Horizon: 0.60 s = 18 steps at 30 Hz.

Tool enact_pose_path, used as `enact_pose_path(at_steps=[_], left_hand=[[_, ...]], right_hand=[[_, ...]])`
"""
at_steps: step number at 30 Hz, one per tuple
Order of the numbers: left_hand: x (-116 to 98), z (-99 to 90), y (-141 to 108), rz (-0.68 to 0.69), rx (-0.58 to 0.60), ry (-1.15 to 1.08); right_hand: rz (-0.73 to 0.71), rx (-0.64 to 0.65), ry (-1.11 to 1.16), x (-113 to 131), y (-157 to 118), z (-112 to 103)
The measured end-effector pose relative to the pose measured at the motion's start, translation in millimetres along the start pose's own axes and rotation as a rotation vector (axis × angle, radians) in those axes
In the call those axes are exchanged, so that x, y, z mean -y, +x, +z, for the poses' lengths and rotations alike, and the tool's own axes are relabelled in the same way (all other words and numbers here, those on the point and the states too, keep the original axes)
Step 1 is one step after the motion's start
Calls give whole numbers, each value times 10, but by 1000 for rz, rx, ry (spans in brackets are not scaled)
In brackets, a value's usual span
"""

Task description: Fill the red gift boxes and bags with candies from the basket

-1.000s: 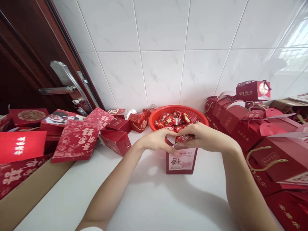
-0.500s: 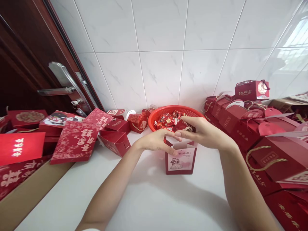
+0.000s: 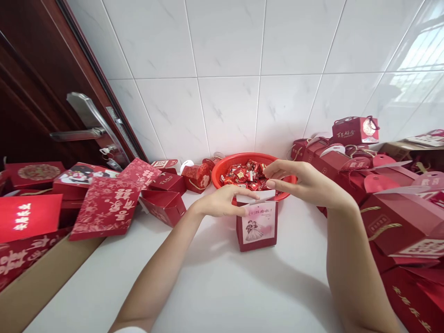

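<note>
A small red gift box (image 3: 257,231) stands upright on the white table. Its front carries a pale pink panel with a drawn bride and groom, and a white flap (image 3: 261,197) shows at its top. My left hand (image 3: 222,200) grips the box's upper left, thumb against the front and fingers across the top. Just above the box's right side, my right hand (image 3: 301,182) is open, fingers spread apart and nothing visible in them. Behind both hands sits a red plastic basket (image 3: 219,163) with many red-wrapped candies (image 3: 243,173).
Red gift boxes (image 3: 161,203) and a large patterned box (image 3: 104,206) crowd the left, beside a cardboard edge (image 3: 58,277). More boxes with rope handles (image 3: 402,217) are piled on the right. A tiled wall (image 3: 229,111) and a door (image 3: 31,69) stand behind.
The dark red lettered flap under my right hand is no longer seen there. My right hand has moved slightly right and its fingers have opened. The box has turned a little.
</note>
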<state>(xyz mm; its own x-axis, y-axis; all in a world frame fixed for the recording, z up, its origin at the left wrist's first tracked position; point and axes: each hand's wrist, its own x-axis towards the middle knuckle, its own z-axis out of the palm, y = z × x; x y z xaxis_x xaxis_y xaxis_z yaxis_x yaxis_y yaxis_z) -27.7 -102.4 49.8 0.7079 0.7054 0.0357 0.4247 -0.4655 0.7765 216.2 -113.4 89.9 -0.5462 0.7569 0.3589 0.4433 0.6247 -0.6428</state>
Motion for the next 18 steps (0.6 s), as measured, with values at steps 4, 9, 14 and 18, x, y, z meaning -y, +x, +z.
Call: enact_pose_path(at_steps=[4, 9, 14, 18], left_hand=[[-20, -42, -48, 82, -190, 22], [-91, -113, -153, 174, -511, -51], [-113, -133, -183, 270, -715, 56], [-127, -113, -181, 340, -766, 121]], right_hand=[[20, -28, -13, -26, 6, 7], [-10, 0, -65, 25, 51, 99], [-4, -21, -56, 68, 81, 178], [-31, -113, -28, 81, 82, 192]])
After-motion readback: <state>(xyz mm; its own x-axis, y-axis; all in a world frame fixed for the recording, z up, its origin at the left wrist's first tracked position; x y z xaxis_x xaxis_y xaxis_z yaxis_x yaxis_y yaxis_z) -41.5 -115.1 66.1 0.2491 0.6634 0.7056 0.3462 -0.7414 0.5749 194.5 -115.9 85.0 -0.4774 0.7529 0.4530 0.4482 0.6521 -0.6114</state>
